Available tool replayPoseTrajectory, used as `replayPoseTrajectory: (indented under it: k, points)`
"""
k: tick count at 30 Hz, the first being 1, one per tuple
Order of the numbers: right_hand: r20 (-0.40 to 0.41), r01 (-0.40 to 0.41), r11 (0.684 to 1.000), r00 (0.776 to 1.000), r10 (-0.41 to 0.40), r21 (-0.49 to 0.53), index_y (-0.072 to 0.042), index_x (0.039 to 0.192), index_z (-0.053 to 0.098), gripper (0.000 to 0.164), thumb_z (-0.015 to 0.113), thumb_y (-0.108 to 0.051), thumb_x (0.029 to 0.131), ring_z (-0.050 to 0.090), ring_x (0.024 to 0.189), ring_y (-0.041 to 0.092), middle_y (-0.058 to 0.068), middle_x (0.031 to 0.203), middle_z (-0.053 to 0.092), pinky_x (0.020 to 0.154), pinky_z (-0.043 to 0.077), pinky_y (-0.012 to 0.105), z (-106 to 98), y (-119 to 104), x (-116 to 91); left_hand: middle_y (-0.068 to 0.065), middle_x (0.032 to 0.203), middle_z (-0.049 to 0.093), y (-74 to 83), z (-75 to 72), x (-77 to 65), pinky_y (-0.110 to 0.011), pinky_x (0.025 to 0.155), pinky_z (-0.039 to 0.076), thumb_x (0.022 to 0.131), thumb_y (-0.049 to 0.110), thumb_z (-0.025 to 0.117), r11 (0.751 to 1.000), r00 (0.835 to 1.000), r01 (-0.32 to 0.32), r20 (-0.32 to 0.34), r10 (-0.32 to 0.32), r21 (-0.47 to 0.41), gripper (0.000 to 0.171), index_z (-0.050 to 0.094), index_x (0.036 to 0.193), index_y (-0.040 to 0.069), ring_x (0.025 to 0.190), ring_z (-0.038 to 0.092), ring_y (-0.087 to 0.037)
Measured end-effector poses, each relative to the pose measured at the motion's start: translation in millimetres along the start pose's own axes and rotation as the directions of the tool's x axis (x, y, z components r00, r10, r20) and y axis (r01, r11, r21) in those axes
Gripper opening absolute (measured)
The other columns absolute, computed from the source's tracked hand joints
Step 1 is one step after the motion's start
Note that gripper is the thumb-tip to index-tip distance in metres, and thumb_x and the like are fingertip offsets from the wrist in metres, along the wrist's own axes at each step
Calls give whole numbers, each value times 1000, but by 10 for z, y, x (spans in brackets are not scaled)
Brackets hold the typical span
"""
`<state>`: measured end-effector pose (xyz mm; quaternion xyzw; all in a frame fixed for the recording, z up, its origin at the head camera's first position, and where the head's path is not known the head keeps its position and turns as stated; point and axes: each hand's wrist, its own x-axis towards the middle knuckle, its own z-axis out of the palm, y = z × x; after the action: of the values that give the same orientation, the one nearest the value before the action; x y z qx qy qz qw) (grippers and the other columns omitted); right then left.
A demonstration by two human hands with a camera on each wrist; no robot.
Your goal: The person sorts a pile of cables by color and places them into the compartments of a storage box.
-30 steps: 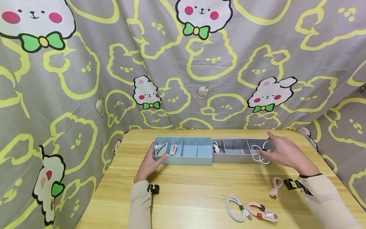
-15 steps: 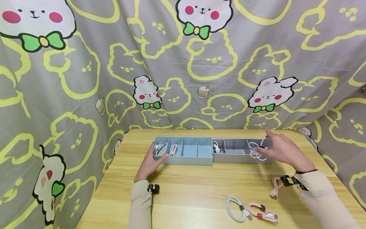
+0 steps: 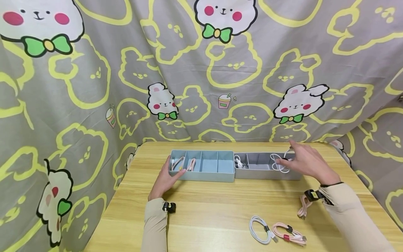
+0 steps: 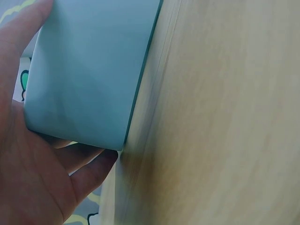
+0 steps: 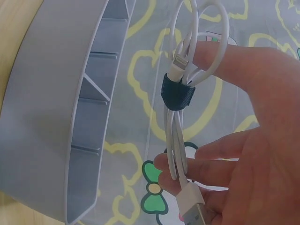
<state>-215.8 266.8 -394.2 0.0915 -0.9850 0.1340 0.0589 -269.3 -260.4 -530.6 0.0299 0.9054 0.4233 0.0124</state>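
My left hand (image 3: 162, 179) grips the left end of the light-blue divided storage box (image 3: 206, 177), thumb along its front and fingers round its end. In the left wrist view the box's smooth wall (image 4: 89, 70) lies between thumb and fingers. My right hand (image 3: 310, 163) holds a coiled white charging cable (image 5: 177, 126) above the right part of the grey divided box (image 3: 261, 174). A dark strap (image 5: 178, 93) binds the coil's middle; its small metal connector points up and the USB plug hangs lowest, near my fingers. Another white cable (image 3: 238, 162) lies in the grey box's leftmost compartment.
Two leftmost blue compartments hold cables, one of them a pink cable (image 3: 191, 164). On the wooden table (image 3: 201, 217) lie a pale-blue coiled cable (image 3: 259, 230), a pink coiled cable (image 3: 288, 234) and another pink cable (image 3: 303, 208) beneath my right wrist. A patterned curtain (image 3: 189, 129) stands behind.
My right hand has moved slightly left and away from me with the white cable, over the grey box. My left hand stays on the blue box.
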Motion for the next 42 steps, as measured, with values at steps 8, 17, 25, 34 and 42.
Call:
replayPoseTrajectory:
  k: [8,17,25,34,42]
  points:
    - [-2,-3,1000,1000,3,2,18,152,34,112,74,-64,86,61,68,27,21,82,68,60,52,46,9,-33,72,-17,175,13,15,-11,1,-69,124,24,86,75,67,1000,1000,9,8,-9,3,117,3,169,22,159,20,-44]
    - [-31,4,1000,1000,-5,-14,15,149,39,108,78,-61,84,54,57,19,10,70,63,54,47,40,58,-63,144,-15,175,12,16,-10,2,-70,124,24,84,78,65,1000,1000,21,17,-21,4,118,2,169,25,159,19,-43]
    - [-73,18,999,997,-20,-26,15,136,50,98,80,-61,82,47,53,18,2,59,48,50,39,33,99,-116,229,-16,175,12,9,-12,0,-70,124,23,84,78,65,1000,1000,24,13,-24,4,119,3,169,23,159,19,-44]
    - [-89,7,999,996,-11,-53,10,123,56,86,82,-60,80,49,55,24,4,58,48,50,39,36,174,-142,297,-16,175,11,16,-12,-12,-69,125,23,85,76,66,1000,1000,26,16,-26,-3,118,2,169,22,159,20,-44]
    - [-86,-11,998,996,6,-64,11,124,56,90,81,-63,79,46,51,21,2,55,45,46,33,32,251,-155,330,-14,175,12,16,-16,-19,-69,125,23,83,78,66,1000,1000,25,16,-25,-19,119,4,169,24,160,18,-42]
